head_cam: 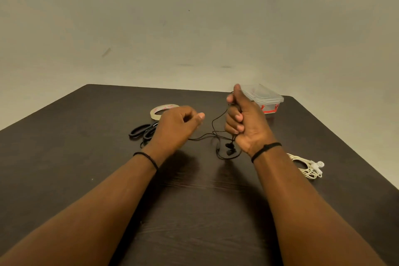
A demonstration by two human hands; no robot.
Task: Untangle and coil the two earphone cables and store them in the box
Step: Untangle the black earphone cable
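A dark table (pixel 194 211) with a faint wood grain carries a clear plastic box (pixel 266 98) with red markings near its far right corner. Just left of the box, the right hand (pixel 244 121) is raised in an upright fist, thumb on top, fingers curled round a thin black earphone cable (pixel 216 134). The cable hangs from the fist in loose loops down to the table, its two black earbuds lying below the hand. One strand runs leftward to the left hand (pixel 177 129), held low with its back upward and fingers curled, apparently pinching the cable's end. A cream-white earphone cable (pixel 308 167) lies in a loose bundle nearer than the box, beside the right forearm. Further left of the box sit a flat ring of pale tape (pixel 164 111) and black-handled scissors (pixel 143 131).
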